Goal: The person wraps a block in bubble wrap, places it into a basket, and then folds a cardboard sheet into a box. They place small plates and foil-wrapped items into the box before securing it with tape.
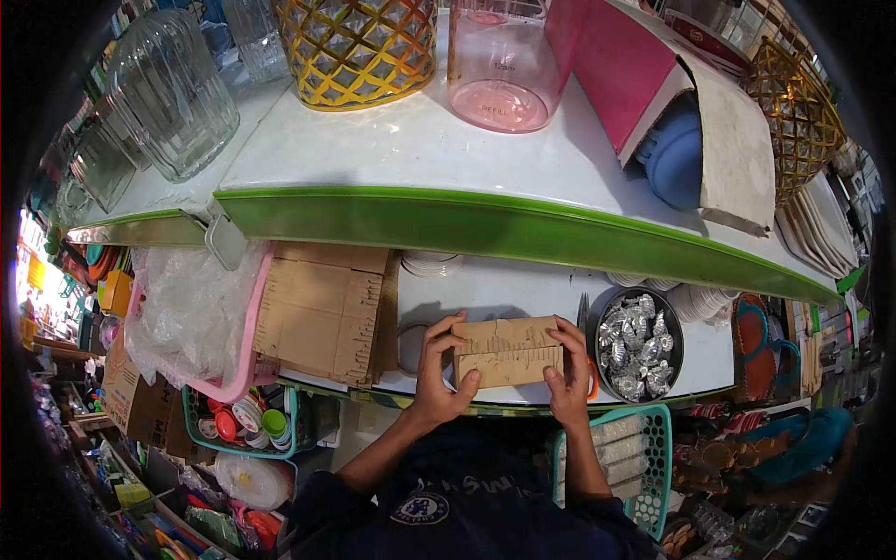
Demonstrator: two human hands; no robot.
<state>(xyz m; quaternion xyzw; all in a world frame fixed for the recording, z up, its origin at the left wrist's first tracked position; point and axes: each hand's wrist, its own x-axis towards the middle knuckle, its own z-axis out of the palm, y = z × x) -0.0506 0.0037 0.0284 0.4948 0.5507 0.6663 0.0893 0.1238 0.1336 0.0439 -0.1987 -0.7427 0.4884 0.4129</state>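
A small brown cardboard box (507, 351) is held between my two hands, above the white lower shelf. My left hand (441, 371) grips its left end, thumb on the near face and fingers over the far edge. My right hand (569, 375) grips the right end in the same way. Beside my right hand lie scissors (593, 381) with orange handles, partly hidden by that hand. A round dark pan (607, 376) full of crumpled silver foil pieces (640, 343) stands to their right. Left of my left hand is a stack of flattened cardboard (317, 313).
A pink basket (248, 327) with clear plastic bags stands at the left. Overhead runs a green-edged upper shelf (485, 220) bearing glass jars (173, 98) and an opened box (733, 140). Teal baskets (659, 467) flank my body below. Stacked white plates (695, 301) sit at the right.
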